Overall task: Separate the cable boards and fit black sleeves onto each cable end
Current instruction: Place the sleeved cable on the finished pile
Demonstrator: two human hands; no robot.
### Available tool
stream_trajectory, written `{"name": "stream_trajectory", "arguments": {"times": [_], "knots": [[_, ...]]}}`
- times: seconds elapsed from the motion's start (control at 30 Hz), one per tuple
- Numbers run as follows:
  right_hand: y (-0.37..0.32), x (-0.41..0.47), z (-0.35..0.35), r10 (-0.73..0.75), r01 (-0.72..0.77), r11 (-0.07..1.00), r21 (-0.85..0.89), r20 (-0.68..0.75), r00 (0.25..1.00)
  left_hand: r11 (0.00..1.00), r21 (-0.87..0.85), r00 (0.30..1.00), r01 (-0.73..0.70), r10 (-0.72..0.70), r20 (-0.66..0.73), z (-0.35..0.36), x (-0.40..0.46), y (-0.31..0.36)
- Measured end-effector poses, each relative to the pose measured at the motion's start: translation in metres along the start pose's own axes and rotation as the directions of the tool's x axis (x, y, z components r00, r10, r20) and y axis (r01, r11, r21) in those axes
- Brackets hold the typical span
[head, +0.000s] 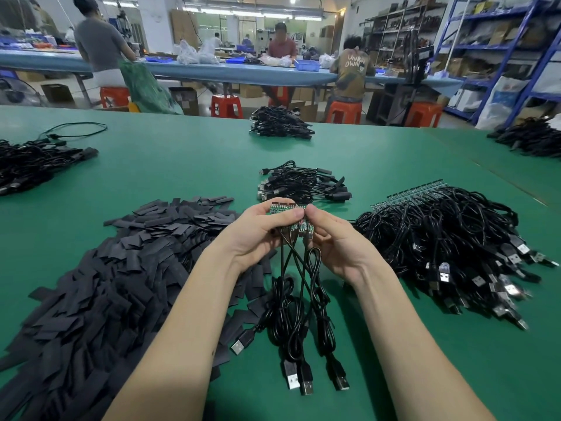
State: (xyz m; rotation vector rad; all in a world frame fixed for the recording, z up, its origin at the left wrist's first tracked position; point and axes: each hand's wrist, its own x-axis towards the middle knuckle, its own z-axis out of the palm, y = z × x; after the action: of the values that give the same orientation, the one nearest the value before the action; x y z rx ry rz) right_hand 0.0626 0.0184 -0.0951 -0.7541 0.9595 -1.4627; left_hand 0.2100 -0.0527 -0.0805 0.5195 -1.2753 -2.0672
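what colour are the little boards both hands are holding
Green, with small dark and red parts, on the strip of boards; the head view shows it.
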Motion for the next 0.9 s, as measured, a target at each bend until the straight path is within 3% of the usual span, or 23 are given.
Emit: {"name": "stream_trajectory", "arguments": {"times": [0.3, 0.37, 0.47, 0.57, 0.63, 0.77, 0.8, 0.9], "knots": [[0.004, 0.0, 0.007, 0.103, -0.101, 0.974, 0.202, 0.002, 0.995, 0.998, -0.064, 0.999, 0.011, -0.009, 0.038, -0.005, -0.004, -0.001], [0.001, 0.001, 0.004, 0.085, -0.082, 0.992, 0.094, -0.029, 0.996, 0.998, -0.058, 0.998, 0.005, -0.002, 0.06, -0.004, -0.007, 0.003], [-0.001, 0.003, -0.004, -0.009, -0.034, 0.985, -0.172, -0.243, 0.97, 0.997, -0.077, 0.998, 0.031, -0.027, 0.06, -0.003, -0.012, 0.01], [-0.002, 0.006, -0.008, -0.121, 0.023, 0.971, -0.24, -0.403, 0.907, 0.99, -0.1, 0.994, 0.099, -0.094, 0.05, -0.001, -0.014, 0.012], [-0.006, 0.004, -0.005, -0.113, 0.046, 0.985, -0.169, -0.409, 0.906, 0.99, -0.059, 0.99, 0.129, -0.126, 0.055, 0.003, -0.015, 0.011], [-0.017, -0.002, -0.006, -0.016, 0.088, 0.964, 0.249, -0.275, 0.961, 0.987, -0.02, 0.987, 0.158, -0.158, 0.041, 0.0, -0.016, 0.013], [-0.019, -0.002, -0.007, -0.02, 0.101, 0.955, 0.277, -0.28, 0.96, 0.986, -0.021, 0.986, 0.164, -0.163, 0.041, -0.004, -0.016, 0.013], [-0.025, -0.003, -0.008, -0.111, 0.158, 0.98, 0.117, -0.336, 0.935, 0.982, 0.0, 0.982, 0.187, -0.187, 0.033, -0.013, -0.017, 0.014]]}}
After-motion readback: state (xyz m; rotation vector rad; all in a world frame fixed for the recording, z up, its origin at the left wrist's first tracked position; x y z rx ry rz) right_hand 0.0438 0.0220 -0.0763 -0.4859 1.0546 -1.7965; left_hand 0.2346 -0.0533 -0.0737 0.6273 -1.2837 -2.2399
